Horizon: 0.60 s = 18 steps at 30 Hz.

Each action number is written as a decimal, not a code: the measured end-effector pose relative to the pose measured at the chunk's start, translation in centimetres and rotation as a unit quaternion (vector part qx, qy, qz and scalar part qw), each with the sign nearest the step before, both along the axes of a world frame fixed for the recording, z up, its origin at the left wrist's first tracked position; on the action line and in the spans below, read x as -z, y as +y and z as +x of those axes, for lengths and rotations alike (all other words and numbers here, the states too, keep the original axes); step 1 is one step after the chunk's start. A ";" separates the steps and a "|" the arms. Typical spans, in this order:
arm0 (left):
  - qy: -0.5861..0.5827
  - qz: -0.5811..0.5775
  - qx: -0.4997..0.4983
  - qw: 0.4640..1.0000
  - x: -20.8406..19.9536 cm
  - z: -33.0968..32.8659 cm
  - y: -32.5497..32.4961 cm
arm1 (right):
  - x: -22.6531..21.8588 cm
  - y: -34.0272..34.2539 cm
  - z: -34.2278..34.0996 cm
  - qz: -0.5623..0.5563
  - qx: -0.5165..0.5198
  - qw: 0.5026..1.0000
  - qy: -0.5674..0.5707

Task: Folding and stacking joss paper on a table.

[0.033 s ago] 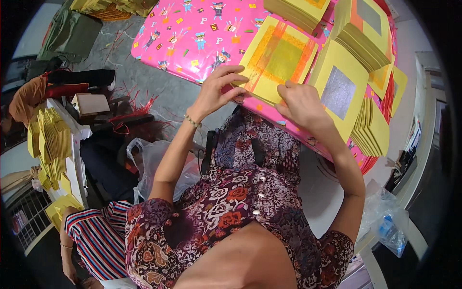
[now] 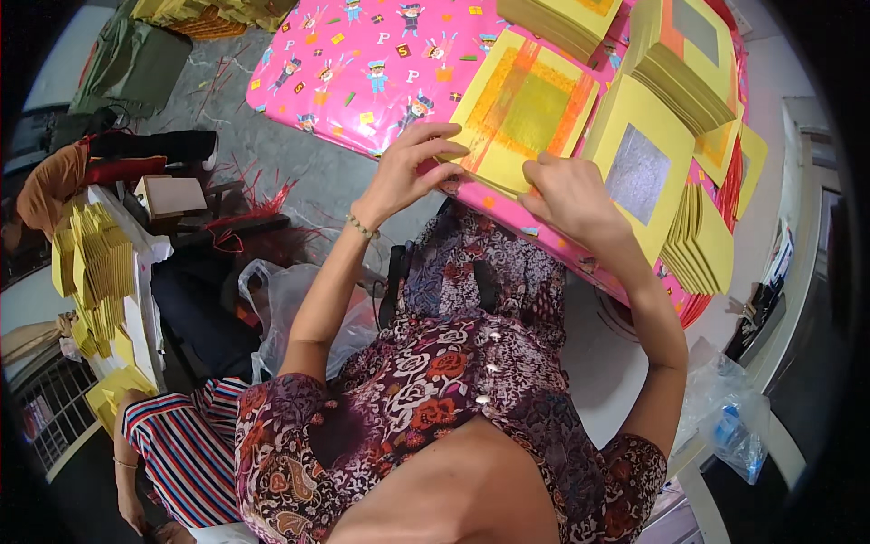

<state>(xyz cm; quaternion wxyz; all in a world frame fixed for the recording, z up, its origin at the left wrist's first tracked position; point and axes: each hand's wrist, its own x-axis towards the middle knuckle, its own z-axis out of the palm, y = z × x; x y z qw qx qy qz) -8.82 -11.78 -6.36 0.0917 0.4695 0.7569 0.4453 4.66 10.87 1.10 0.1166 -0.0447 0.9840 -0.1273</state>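
Taking twelve o'clock as straight away from the person, the gold-foil joss paper (image 2: pixel 533 120) lies flat on the pink patterned table cover (image 2: pixel 349 68), its long axis running from about one o'clock to seven, with the short near edge between the two hands. From the left hand (image 2: pixel 415 166) it lies toward two o'clock; from the right hand (image 2: pixel 573 198), toward eleven. The right hand is the nearer to its gold square, though both have fingertips at the paper. The left hand's grip is loose and fairly wide, thumb parted from the fingers, with the fingertips meeting the near left corner. The right hand's fingers are curled and the thumb is drawn in at the near right corner; whether a paper edge is pinched there, I cannot tell. The relation that counts seems to be this near edge, with a hand at either end. Just beside the paper, toward three o'clock, is a stack of silver-foil joss paper (image 2: pixel 636 172), whose near end the right wrist crosses; a thick yellow paper bundle (image 2: pixel 560 29) sits close by at about one o'clock.
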 end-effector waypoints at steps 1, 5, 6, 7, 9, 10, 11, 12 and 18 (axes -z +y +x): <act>0.016 -0.003 0.010 1.000 0.1 -0.2 0.0 | -0.1 0.3 0.0 0.000 0.000 1.000 -0.001; 0.022 -0.014 0.014 1.000 0.2 -0.4 0.1 | -0.2 1.3 -0.3 -0.077 -0.019 0.997 0.009; 0.021 -0.014 0.014 1.000 0.2 -0.4 0.1 | -0.3 1.4 -0.3 -0.083 -0.022 0.996 0.005; 0.017 -0.020 0.009 1.000 0.0 -0.4 0.1 | -0.4 1.4 -0.4 -0.084 -0.023 0.996 0.004; 0.013 -0.026 0.004 1.000 -0.1 -0.4 0.2 | -0.5 1.6 -0.6 -0.103 -0.004 0.995 -0.009; 0.010 -0.023 0.003 1.000 -0.2 -0.5 0.2 | -0.5 1.7 -0.6 -0.104 -0.004 0.995 -0.010; 0.008 -0.020 0.002 1.000 -0.2 -0.4 0.3 | -0.5 1.8 -0.6 -0.111 0.000 0.994 -0.012; 0.007 -0.020 0.002 1.000 -0.1 -0.4 0.3 | -0.5 1.8 -0.6 -0.119 0.005 0.993 -0.013; 0.013 -0.021 -0.012 1.000 0.2 -0.4 0.4 | -0.6 1.8 -0.8 -0.106 0.009 0.994 -0.013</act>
